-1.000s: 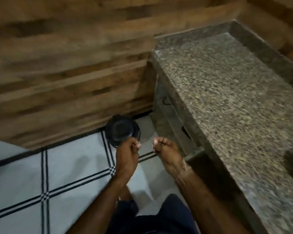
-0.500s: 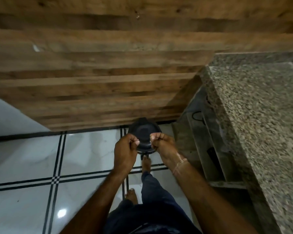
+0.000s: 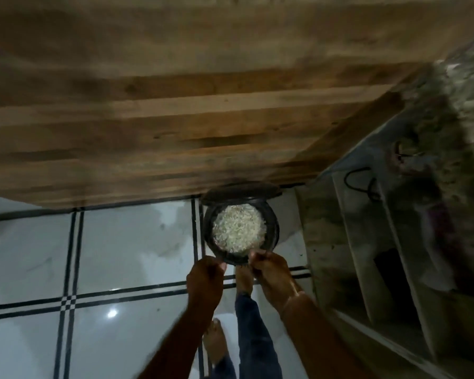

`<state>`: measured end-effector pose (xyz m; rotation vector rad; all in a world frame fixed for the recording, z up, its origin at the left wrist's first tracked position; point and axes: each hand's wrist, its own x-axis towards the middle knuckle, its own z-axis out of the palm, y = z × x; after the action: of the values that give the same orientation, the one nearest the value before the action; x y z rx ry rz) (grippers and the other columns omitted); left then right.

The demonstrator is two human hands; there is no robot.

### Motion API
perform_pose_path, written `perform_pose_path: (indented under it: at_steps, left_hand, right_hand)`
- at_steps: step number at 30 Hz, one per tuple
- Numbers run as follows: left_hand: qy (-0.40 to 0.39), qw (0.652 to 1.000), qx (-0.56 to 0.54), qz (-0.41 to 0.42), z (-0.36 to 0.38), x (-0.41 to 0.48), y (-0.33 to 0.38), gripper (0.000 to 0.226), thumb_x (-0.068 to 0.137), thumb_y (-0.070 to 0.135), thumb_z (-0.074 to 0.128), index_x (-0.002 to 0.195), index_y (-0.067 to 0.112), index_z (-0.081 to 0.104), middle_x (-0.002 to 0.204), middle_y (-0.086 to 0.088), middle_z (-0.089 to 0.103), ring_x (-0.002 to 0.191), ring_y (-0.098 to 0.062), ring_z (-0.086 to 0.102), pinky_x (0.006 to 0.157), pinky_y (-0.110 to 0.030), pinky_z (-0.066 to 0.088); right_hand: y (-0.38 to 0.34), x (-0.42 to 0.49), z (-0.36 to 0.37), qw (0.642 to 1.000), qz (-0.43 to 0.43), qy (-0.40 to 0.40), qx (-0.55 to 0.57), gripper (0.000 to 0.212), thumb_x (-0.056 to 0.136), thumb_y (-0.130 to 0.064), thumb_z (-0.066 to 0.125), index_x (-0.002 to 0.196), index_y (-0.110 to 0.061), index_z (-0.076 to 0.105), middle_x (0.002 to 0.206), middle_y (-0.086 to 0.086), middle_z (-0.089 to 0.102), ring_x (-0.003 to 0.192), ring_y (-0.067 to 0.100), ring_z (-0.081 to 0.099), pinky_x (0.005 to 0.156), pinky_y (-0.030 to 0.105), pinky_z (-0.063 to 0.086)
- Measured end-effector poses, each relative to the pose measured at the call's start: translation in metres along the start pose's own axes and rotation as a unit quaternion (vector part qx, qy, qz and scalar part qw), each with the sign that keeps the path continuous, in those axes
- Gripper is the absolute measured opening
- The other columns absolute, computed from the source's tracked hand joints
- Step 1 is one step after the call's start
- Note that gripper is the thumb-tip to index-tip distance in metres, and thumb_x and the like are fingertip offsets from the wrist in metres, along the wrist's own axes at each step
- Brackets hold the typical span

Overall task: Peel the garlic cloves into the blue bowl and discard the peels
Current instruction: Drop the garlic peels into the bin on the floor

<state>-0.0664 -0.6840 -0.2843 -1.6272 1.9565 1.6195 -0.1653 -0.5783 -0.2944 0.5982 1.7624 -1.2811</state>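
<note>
1. Garlic peels point(image 3: 238, 228) lie as a pale, papery heap inside the black bin point(image 3: 275, 231), which stands on the tiled floor point(image 3: 121, 255) against the wood-patterned wall point(image 3: 175, 105), just beside the granite counter point(image 3: 471, 105)
2. The bin's lid point(image 3: 241, 191) stands raised at the far side. A foot point(image 3: 244, 280) reaches to the bin's near base between the two hands. It is probably on a pedal, hidden from view, which would explain how the lid is up while both hands are free
3. Left hand point(image 3: 205, 280) hangs just short of the near rim, fingers curled in and thumb against the forefinger, as in a pinch. I cannot tell whether any peel is held in it
4. Right hand point(image 3: 268, 273) is at the rim itself, fingers also curled and bunched at the tips over the bin's edge. Something pale may sit at the fingertips, but blur makes it uncertain
5. Both hands are held over the opening so that loose scraps fall in rather than onto the floor. This looks like the discarding step, late in the task
6. Neither the blue bowl nor the peeled cloves are in view
</note>
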Motion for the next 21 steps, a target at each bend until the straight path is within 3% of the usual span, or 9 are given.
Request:
perform_pose_path:
  at_steps: [2, 5, 7, 9, 12, 14, 17, 19, 21]
  left_hand:
    - [-0.009, 0.998, -0.033, -0.060, 0.030, 0.049, -0.008, 0.019, 0.096, 0.016, 0.068, 0.077, 0.015, 0.064, 0.079, -0.011, 0.068, 0.073, -0.026, 0.062, 0.071, -0.036, 0.052]
    - [0.007, 0.987, -0.090, -0.136, 0.077, 0.118, -0.023, 0.016, 0.093, 0.014, 0.072, 0.079, 0.009, 0.065, 0.074, -0.009, 0.063, 0.064, -0.020, 0.054, 0.053, -0.024, 0.043]
    - [0.034, 0.980, -0.094, -0.170, 0.098, 0.148, -0.028, 0.013, 0.092, 0.016, 0.075, 0.094, 0.008, 0.066, 0.082, -0.008, 0.064, 0.067, -0.017, 0.056, 0.045, -0.017, 0.041]
    - [0.029, 0.971, -0.119, -0.203, 0.115, 0.173, -0.039, 0.012, 0.092, 0.010, 0.075, 0.098, 0.009, 0.065, 0.081, -0.005, 0.062, 0.064, -0.011, 0.055, 0.037, -0.010, 0.040]
    - [0.003, 0.964, -0.127, -0.233, 0.127, 0.193, -0.050, 0.013, 0.091, -0.004, 0.071, 0.088, 0.008, 0.069, 0.082, -0.009, 0.067, 0.062, -0.013, 0.057, 0.040, -0.013, 0.045]
    - [0.023, 0.962, -0.112, -0.248, 0.129, 0.197, -0.052, 0.014, 0.086, 0.005, 0.080, 0.098, 0.006, 0.073, 0.091, -0.015, 0.073, 0.068, -0.018, 0.061, 0.044, -0.019, 0.046]
    - [0.031, 0.957, -0.145, -0.250, 0.133, 0.199, -0.048, 0.020, 0.083, 0.015, 0.085, 0.090, 0.010, 0.067, 0.097, -0.016, 0.072, 0.082, -0.026, 0.068, 0.056, -0.025, 0.051]
    - [0.027, 0.946, -0.191, -0.259, 0.136, 0.200, -0.042, 0.020, 0.092, 0.012, 0.077, 0.080, 0.014, 0.060, 0.084, -0.010, 0.066, 0.071, -0.021, 0.062, 0.050, -0.023, 0.052]
    - [0.032, 0.938, -0.209, -0.274, 0.138, 0.202, -0.036, 0.012, 0.098, 0.006, 0.066, 0.088, 0.013, 0.065, 0.082, -0.004, 0.061, 0.071, -0.019, 0.057, 0.049, -0.022, 0.050]
  right_hand:
    - [0.009, 0.063, 0.011, 1.000, 0.007, 0.006, 0.006, 0.011, 0.095, 0.004, 0.064, 0.093, 0.013, 0.070, 0.079, 0.014, 0.064, 0.081, 0.026, 0.058, 0.084, 0.054, 0.057]
    - [0.025, 0.152, 0.021, 0.999, 0.038, -0.009, 0.013, 0.023, 0.097, 0.003, 0.066, 0.079, -0.011, 0.073, 0.076, 0.008, 0.066, 0.076, 0.022, 0.061, 0.078, 0.039, 0.056]
    - [0.035, 0.190, 0.024, 0.997, 0.065, 0.005, 0.030, 0.027, 0.099, 0.000, 0.065, 0.075, -0.012, 0.069, 0.074, 0.008, 0.065, 0.069, 0.019, 0.060, 0.069, 0.032, 0.057]
    - [0.046, 0.220, 0.025, 0.995, 0.082, 0.024, 0.047, 0.030, 0.102, 0.001, 0.059, 0.074, -0.008, 0.067, 0.074, 0.010, 0.064, 0.064, 0.019, 0.059, 0.070, 0.034, 0.057]
    - [0.054, 0.241, 0.028, 0.989, 0.112, 0.033, 0.087, 0.034, 0.105, 0.010, 0.043, 0.081, 0.000, 0.065, 0.079, 0.013, 0.063, 0.050, 0.020, 0.065, 0.053, 0.025, 0.057]
    - [0.054, 0.244, 0.028, 0.989, 0.114, 0.039, 0.084, 0.032, 0.100, 0.015, 0.050, 0.077, -0.001, 0.065, 0.076, 0.013, 0.064, 0.047, 0.022, 0.064, 0.047, 0.025, 0.055]
    - [0.050, 0.239, 0.027, 0.990, 0.119, 0.024, 0.069, 0.021, 0.097, 0.010, 0.062, 0.078, 0.001, 0.067, 0.081, 0.013, 0.069, 0.063, 0.028, 0.066, 0.054, 0.031, 0.055]
    - [0.042, 0.234, 0.029, 0.990, 0.118, 0.008, 0.071, 0.012, 0.100, 0.007, 0.057, 0.100, 0.008, 0.070, 0.105, 0.021, 0.072, 0.092, 0.039, 0.070, 0.064, 0.033, 0.053]
    - [0.041, 0.233, 0.035, 0.989, 0.108, 0.002, 0.099, 0.023, 0.101, 0.008, 0.054, 0.117, 0.006, 0.070, 0.127, 0.025, 0.068, 0.117, 0.039, 0.065, 0.080, 0.033, 0.051]
